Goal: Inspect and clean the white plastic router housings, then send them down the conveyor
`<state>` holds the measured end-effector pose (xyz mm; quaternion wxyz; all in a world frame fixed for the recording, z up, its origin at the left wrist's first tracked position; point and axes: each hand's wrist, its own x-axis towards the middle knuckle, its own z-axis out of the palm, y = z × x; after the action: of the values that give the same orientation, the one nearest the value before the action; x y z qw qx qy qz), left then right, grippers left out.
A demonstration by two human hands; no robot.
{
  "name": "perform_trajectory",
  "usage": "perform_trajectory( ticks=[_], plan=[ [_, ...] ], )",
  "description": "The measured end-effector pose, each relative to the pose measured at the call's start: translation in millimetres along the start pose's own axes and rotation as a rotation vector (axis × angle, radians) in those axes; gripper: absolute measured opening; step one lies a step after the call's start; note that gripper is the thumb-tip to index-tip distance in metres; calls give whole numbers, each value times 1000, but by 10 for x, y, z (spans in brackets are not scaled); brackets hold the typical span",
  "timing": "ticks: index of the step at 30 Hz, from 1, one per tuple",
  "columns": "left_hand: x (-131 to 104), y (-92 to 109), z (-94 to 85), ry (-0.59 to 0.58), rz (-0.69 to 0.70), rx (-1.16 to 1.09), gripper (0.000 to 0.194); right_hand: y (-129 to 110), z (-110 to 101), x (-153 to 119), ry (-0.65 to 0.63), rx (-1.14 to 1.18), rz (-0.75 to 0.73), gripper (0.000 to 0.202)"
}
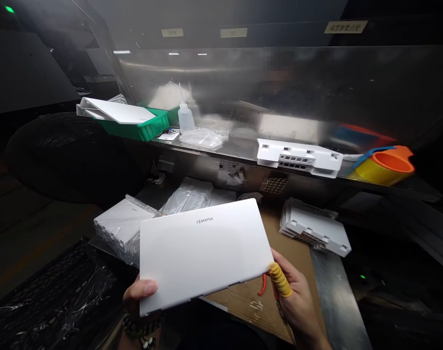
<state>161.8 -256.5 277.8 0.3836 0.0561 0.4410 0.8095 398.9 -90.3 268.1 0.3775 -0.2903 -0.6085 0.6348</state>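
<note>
Your left hand (138,291) and right hand (298,297) hold a white panel (207,253) by its near corners, in front of you. Beyond it, a stack (312,226) of panels sits right and a green bin (158,124) far left, a bottle (186,119) near the bin. A yellow cot (280,279) wraps your right thumb; the panel's HUAWEI lettering (204,220) is upside down.

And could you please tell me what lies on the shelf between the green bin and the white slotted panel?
In the head view, small items, a translucent bottle and clear plastic wrapping sit between the green bin and white slotted panel.
</note>
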Motion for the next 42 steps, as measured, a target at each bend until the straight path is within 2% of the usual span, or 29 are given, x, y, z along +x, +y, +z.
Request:
perform_trajectory(
  ticks=[4,6,8,12,16,19,22,25,29,35,38,40,42],
  plan=[
    [93,117,21,5,-30,195,67,85,-53,-5,9,2,-5,36],
    [191,162,59,27,-9,315,55,171,-89,0,-4,-27,-29,32],
    [283,153,87,3,71,358,41,275,-128,16,-28,-70,-63,29],
    [364,13,58,-119,312,320,36,451,-205,69,-44,-206,-113,27],
    [351,-75,34,-268,469,334,25,518,-278,109,-49,-288,-127,28],
    [322,-72,89,-353,538,397,20,542,-330,110,-46,-330,-135,28],
    [283,-56,165,-390,589,448,16,557,-374,82,-32,-344,-128,30],
    [242,-36,215,-411,653,504,13,536,-402,33,-23,-284,-57,35],
    [198,-23,238,-415,647,547,13,454,-391,-21,17,-223,20,39],
    [165,-32,198,-391,618,571,15,330,-351,-37,33,-249,14,40],
    [151,2,90,-327,624,599,12,440,-446,65,29,-326,8,42],
    [151,38,-9,-167,618,670,11,652,-520,226,12,-495,35,40],
    [167,70,-107,81,534,735,17,959,-544,455,-64,-763,94,38]
  ],
)
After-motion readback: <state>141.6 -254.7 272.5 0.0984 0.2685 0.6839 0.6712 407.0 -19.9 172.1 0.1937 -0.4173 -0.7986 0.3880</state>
